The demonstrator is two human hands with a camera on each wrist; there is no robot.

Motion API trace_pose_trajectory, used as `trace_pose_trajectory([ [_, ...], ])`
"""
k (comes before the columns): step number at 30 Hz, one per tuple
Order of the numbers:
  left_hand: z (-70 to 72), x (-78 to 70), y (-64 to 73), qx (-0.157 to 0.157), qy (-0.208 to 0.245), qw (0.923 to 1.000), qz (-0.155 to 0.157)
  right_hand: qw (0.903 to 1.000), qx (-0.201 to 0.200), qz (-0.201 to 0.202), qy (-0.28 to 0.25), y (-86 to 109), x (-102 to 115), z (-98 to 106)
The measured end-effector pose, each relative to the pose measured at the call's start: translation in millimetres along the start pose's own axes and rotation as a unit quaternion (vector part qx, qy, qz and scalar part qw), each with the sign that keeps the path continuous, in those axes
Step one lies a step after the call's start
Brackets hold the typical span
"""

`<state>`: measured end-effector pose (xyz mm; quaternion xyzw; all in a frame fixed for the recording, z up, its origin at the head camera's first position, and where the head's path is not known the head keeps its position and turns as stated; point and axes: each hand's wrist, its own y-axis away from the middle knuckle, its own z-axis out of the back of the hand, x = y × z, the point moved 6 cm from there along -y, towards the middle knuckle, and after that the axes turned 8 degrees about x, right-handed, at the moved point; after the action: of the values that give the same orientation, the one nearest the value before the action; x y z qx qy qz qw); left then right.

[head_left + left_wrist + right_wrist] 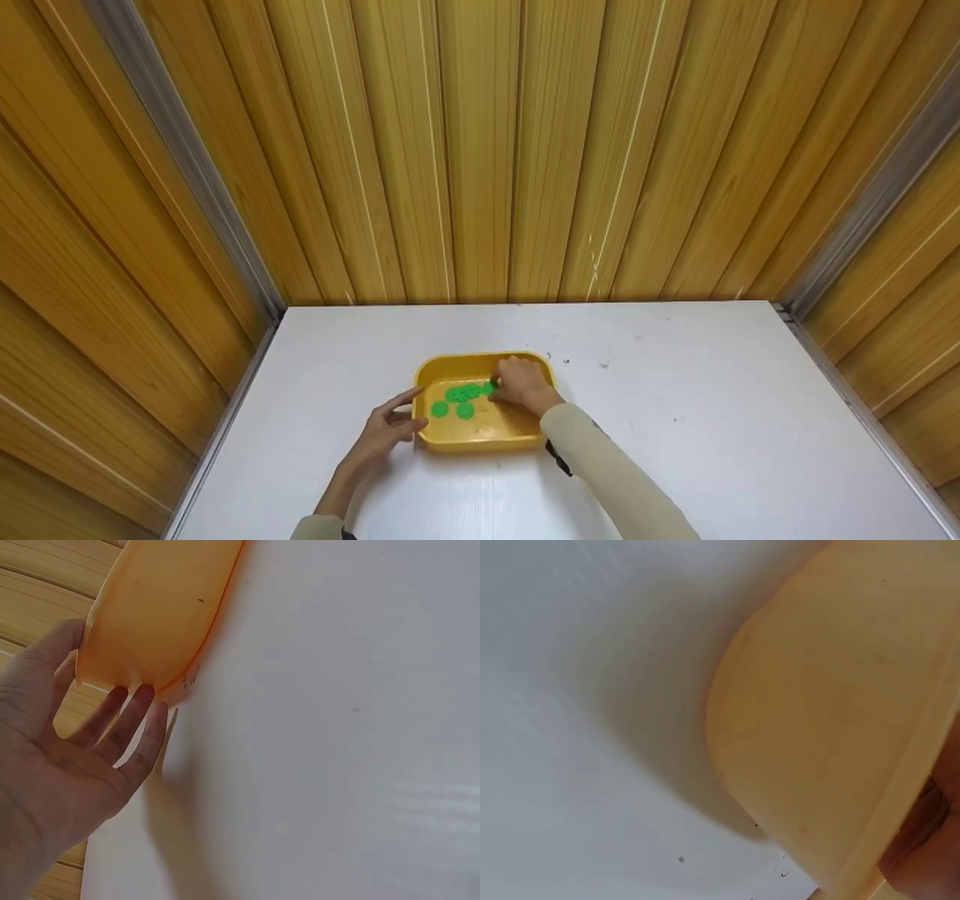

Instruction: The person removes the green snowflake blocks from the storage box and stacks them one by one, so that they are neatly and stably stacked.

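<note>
A yellow plastic tray [480, 445] stands on the white table and holds several flat, round green discs [465, 410], some overlapping. At its left end, my left hand [386, 431] grips the tray, with fingers on the rim and fingertips against the outer wall in the left wrist view. My right hand [521, 382] reaches over the right side into the tray. Its fingers are curled down at a green disc [488, 388], which shows between the thumb and index finger. In the right wrist view the tray's wall [817, 712] hides most of that hand.
The white table [690, 450] extends around the tray, with small dark marks [566, 361] behind it to the right. Wood-look panels [480, 150] rise at the back and both sides, with grey metal posts [195, 165] at the corners.
</note>
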<state>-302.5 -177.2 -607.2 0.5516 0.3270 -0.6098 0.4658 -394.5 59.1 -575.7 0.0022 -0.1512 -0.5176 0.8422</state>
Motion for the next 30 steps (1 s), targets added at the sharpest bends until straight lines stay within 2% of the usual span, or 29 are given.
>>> trace_pose_trajectory([
  [6, 0.3, -0.9, -0.6, -0.011, 0.007, 0.9999, 0.01, 1.0, -0.001, 0.002, 0.003, 2.1, 2, 0],
  [13, -0.9, -2.3, 1.1, -0.007, 0.013, 0.9999, 0.008, 0.9992, 0.033, 0.01, -0.02, 10.9, 8, 2],
  [17, -0.2, -2.5, 0.8, -0.011, 0.007, 0.9998, 0.012, 0.9988, 0.038, 0.024, -0.019, 17.2, 14, 14],
  [21, 0.6, -1.6, 0.3, -0.012, 0.001, 0.9998, 0.016, 0.999, 0.033, 0.029, 0.005, 25.3, 13, 30],
  [25, 0.8, -0.9, 0.6, -0.013, 0.001, 0.9997, 0.019, 0.9991, 0.029, 0.02, 0.024, 36.0, 6, 45],
  [30, -1.3, -1.3, 2.5, -0.015, 0.004, 0.9994, 0.031, 0.9991, 0.037, 0.001, 0.02, 50.9, -9, 57],
])
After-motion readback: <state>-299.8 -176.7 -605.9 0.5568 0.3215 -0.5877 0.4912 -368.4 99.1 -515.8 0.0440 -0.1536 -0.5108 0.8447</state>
